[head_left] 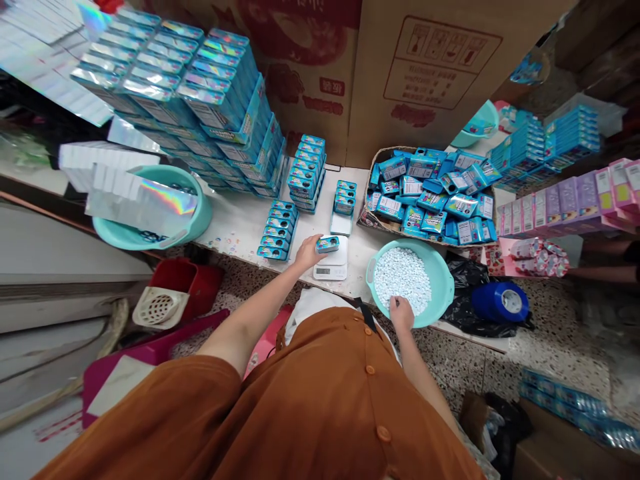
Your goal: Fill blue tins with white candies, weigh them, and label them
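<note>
My left hand (307, 253) is closed on a small blue box (327, 245) with a dark round spot on it, held over the white scale (331, 268). My right hand (401, 312) is at the near part of a turquoise basin (443, 283) of small white pieces (403, 277). Its fingers are pressed together at the pieces, and what they hold, if anything, is too small to tell. Left of the scale, several blue boxes (278, 230) stand in a row. Behind the scale, a few more sit in a white tray (341, 223).
A carton (367, 217) full of blue packets stands behind the basin. Tall stacks of blue boxes (215, 100) rise at the back left, beside another turquoise basin (203, 217). Pink and purple boxes (567, 200) line the right. A blue tape roll (500, 302) lies right of the basin.
</note>
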Tool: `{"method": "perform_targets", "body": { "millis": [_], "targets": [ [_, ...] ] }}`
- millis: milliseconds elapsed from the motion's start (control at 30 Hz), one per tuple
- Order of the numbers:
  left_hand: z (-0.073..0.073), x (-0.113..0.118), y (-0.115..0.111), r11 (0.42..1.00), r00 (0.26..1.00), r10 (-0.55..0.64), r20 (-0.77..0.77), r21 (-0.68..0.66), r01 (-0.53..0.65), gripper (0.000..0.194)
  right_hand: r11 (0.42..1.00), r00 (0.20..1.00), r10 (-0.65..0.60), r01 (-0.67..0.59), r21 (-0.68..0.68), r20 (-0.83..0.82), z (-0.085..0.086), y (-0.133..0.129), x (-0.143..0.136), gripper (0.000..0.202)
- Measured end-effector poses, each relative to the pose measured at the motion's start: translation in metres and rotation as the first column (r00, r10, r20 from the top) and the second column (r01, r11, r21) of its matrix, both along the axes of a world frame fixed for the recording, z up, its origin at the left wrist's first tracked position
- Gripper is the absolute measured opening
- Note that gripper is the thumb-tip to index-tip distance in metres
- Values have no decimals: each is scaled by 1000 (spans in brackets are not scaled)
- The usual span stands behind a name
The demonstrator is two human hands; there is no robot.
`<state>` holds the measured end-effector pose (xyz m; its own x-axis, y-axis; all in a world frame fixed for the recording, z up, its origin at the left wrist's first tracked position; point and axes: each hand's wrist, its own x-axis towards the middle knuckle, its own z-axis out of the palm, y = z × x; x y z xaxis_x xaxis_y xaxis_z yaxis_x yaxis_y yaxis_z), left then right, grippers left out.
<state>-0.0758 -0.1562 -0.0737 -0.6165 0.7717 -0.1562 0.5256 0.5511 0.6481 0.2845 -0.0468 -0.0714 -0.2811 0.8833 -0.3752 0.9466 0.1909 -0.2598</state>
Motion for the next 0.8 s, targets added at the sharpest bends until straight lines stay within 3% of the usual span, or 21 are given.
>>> {"method": "perform_targets", "body": {
  "millis": [67,133,333,433,500,600,800],
  "targets": [
    [4,1,3,1000,1000,1,26,3,-1,44,1000,1000,2,-2,-7,-5,0,0,0,37],
    [17,8,8,998,999,-23,46,55,20,35,1000,1000,1,-1,-21,-9,-1,-1,-1,37],
    [105,60,37,932,978,-208,-18,298,204,38,1000,1000,-20,20,-21,-4,0,-3,-5,33],
    [129,90,57,891,938,-345,-36,303,339,40,999,999,-35,35,-16,-2,3,-3,-7,32],
    [130,104,70,857,904,-427,-37,302,417,37,999,999,-44,44,-12,-7,4,-3,-7,32],
    [121,116,81,825,875,-482,-50,311,472,39,999,999,-49,49,4,-20,4,-4,-6,31],
    [104,119,80,843,875,-481,-56,245,480,36,998,998,-51,52,30,-24,3,-5,-6,30]
  ]
}}
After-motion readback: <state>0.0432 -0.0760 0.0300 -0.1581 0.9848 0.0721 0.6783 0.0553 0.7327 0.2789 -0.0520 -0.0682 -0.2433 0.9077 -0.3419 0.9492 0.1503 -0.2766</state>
